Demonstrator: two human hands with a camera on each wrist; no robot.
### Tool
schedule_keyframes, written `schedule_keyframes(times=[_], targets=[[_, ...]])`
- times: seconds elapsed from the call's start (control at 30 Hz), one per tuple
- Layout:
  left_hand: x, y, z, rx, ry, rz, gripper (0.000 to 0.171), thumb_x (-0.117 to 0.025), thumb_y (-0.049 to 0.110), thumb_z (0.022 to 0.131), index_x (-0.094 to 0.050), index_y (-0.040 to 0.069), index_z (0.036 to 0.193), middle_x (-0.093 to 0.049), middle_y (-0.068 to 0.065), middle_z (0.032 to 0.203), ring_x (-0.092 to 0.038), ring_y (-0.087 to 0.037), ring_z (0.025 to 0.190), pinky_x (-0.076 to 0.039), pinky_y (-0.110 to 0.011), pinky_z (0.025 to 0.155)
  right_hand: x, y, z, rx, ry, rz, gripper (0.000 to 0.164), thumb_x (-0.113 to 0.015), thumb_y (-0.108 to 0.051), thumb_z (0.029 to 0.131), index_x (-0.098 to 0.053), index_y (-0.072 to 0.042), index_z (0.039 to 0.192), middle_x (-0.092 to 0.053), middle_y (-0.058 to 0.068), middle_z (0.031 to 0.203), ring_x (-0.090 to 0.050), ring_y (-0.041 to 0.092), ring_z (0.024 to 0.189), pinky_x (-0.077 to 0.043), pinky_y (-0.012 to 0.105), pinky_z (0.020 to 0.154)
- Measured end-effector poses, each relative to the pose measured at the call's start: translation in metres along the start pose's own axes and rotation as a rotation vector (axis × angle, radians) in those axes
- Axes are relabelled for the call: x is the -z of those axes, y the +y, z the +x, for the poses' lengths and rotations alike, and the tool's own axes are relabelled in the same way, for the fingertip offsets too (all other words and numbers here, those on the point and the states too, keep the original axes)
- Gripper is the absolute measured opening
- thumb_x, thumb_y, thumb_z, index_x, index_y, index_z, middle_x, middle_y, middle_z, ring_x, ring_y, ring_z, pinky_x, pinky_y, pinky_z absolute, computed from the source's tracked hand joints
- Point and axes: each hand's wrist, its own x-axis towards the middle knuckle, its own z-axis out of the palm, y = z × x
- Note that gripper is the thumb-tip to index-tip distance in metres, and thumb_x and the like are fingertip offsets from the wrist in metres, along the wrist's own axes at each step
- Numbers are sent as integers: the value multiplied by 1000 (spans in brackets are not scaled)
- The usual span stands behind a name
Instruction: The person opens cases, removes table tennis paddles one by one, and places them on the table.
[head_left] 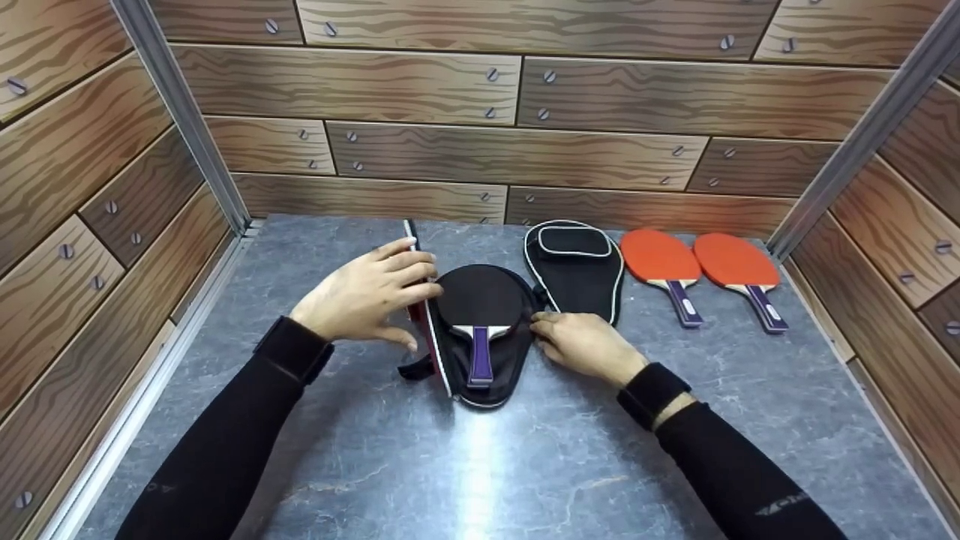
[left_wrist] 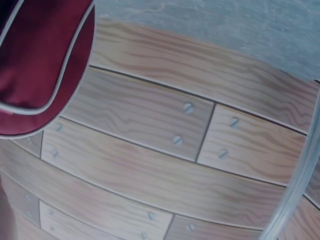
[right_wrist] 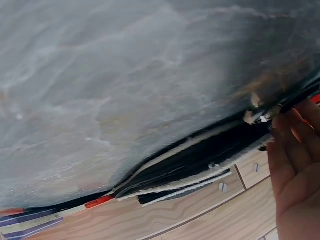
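Observation:
A table tennis paddle case (head_left: 516,367) lies unfolded on the table, its black inside facing up. Inside it rests a paddle (head_left: 480,300) with a black face and purple handle. The red cover (left_wrist: 45,55) of the case, edged in white piping, stands raised on the left. My left hand (head_left: 371,292) is at this cover with fingers extended, the fingertips over its upper edge. At the case's right rim, my right hand (head_left: 585,343) pinches the edge between thumb and fingers. In the right wrist view, the fingers (right_wrist: 295,150) partly hide the part they hold.
Behind the right hand lies a black paddle case (head_left: 574,281) with white piping. Two paddles with orange-red faces, one nearer (head_left: 660,256) and one farther right (head_left: 735,259), lie beside it. Wood-patterned walls (head_left: 420,90) with metal corner posts enclose the grey table (head_left: 360,465).

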Motion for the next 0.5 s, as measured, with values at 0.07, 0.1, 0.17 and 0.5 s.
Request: schedule_keyframes(times=[0.07, 0.1, 0.17, 0.5], targets=[[1, -2, -3, 8, -4, 4, 91, -84, 81, 88, -72, 17, 152, -75, -8, 152, -64, -31, 154, -34, -55, 148, 2, -1, 0, 10, -3, 3, 28, -81, -19, 108, -87, -8, 134, -85, 11, 143, -88, 33, 119, -74, 55, 89], [0, -2, -4, 12, -10, -2, 89, -83, 81, 90, -72, 17, 151, -75, -7, 150, -65, -31, 153, -34, -55, 148, 3, -2, -1, 21, -6, 5, 28, -81, -19, 108, -87, -9, 134, -85, 10, 142, -88, 32, 118, -74, 54, 90], [0, -4, -7, 21, -22, -24, 87, -81, 80, 92, -73, 16, 150, -76, -7, 148, -66, -32, 151, -34, -54, 148, 4, -3, -1, 43, -16, 14, 29, -82, -20, 107, -87, -10, 134, -85, 9, 140, -88, 30, 118, -74, 53, 91], [5, -3, -16, 74, 4, -107, 56, -73, 59, 111, -82, 15, 144, -84, -6, 140, -75, -31, 143, -47, -59, 140, 2, -4, -7, 57, -53, 102, 31, -81, -23, 109, -85, -8, 136, -84, 9, 139, -87, 30, 117, -73, 52, 97]])
